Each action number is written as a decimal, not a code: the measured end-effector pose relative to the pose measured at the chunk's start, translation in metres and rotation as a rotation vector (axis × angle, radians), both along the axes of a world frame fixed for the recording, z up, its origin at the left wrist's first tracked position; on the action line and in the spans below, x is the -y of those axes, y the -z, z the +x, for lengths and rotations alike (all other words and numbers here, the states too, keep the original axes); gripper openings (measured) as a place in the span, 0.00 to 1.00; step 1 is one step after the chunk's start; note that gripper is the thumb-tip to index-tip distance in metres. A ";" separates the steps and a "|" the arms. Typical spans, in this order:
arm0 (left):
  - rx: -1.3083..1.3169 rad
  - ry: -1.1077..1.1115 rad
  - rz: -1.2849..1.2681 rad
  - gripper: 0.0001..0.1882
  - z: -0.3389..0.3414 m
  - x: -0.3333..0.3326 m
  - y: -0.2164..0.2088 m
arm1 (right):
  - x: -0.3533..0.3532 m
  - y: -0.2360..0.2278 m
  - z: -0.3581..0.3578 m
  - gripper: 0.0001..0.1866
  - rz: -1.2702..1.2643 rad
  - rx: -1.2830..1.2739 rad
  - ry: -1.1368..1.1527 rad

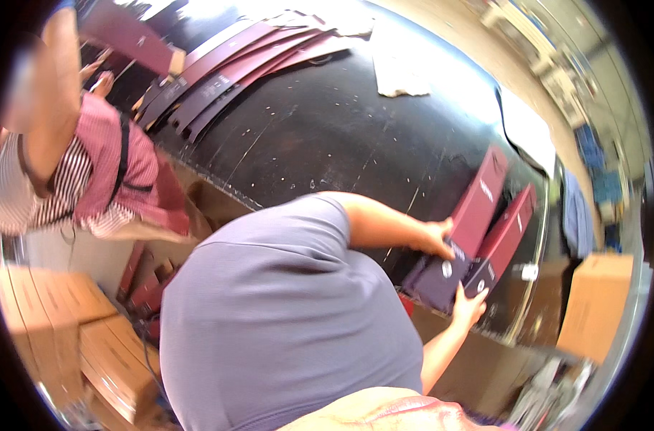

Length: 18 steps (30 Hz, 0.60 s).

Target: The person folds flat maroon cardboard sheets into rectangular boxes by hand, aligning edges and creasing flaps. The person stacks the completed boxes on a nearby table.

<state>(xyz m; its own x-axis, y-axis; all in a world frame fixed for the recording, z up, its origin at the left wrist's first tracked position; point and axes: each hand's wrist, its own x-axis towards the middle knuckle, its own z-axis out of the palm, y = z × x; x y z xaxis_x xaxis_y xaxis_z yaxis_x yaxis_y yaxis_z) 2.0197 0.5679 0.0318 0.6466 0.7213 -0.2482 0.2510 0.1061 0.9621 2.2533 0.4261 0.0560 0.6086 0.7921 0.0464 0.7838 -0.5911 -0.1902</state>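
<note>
Two long maroon boxes with dark purple ends lie side by side near the right front edge of the black table. My left hand (438,239) grips the wider left box (479,188) at its left side, thumb on its dark part. My right hand (470,304) holds the dark near end of the narrower right box (511,224), fingers along that end. The undersides of both boxes and part of my fingers' contact are hidden.
A fanned stack of flat maroon sheets (248,54) lies on the black table (305,136) at the far left. A co-worker in a pink apron (137,169) stands there. Cardboard cartons (115,352) sit lower left, another carton (595,305) at right. White sheets (399,65) lie at the back.
</note>
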 end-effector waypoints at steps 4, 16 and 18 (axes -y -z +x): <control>0.055 0.060 0.355 0.58 0.127 -0.011 0.036 | -0.002 0.000 0.117 0.33 0.180 -0.436 -0.046; -0.873 -1.132 1.070 0.08 -0.302 -0.113 -0.018 | -0.030 -0.014 -0.037 0.34 0.174 0.206 -0.572; -1.403 -1.378 1.052 0.06 -0.443 -0.107 0.013 | -0.042 -0.010 -0.068 0.34 0.062 0.066 -0.635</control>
<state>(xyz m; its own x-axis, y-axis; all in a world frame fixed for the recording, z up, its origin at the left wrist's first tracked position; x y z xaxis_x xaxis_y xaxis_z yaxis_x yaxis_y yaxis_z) 1.5772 0.6750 0.0186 -0.4111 0.5802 0.7031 0.8657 0.4901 0.1018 2.1855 0.4680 0.0656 0.0165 0.9920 0.1253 0.9889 0.0023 -0.1485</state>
